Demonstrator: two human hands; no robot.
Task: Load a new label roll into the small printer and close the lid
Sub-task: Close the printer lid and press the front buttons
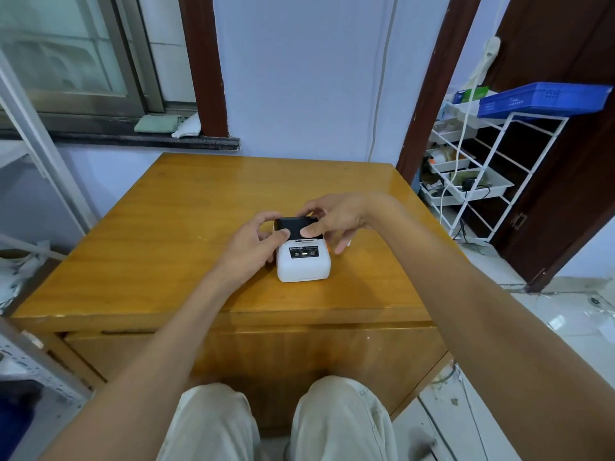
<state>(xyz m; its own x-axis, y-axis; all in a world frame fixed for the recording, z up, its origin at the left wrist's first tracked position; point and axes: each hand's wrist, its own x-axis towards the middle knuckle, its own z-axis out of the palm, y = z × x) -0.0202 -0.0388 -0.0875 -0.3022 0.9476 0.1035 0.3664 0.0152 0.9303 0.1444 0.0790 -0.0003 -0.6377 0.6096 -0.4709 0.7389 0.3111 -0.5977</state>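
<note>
A small white printer (303, 266) with a black control strip sits on the wooden table (186, 234), near its front middle. Its black lid (294, 225) lies at the far end of the body and looks lowered. My left hand (254, 242) grips the printer's left side, thumb pressed on the lid. My right hand (332, 219) comes from the right, thumb on the lid's front edge and fingers curled over its far side. No label roll is visible; the inside of the printer is hidden.
A white wire rack (479, 174) with trays and a blue basket (539, 99) stands to the right of the table. A window sill with folded cloths (166, 124) is behind on the left. My knees are below the table's front edge.
</note>
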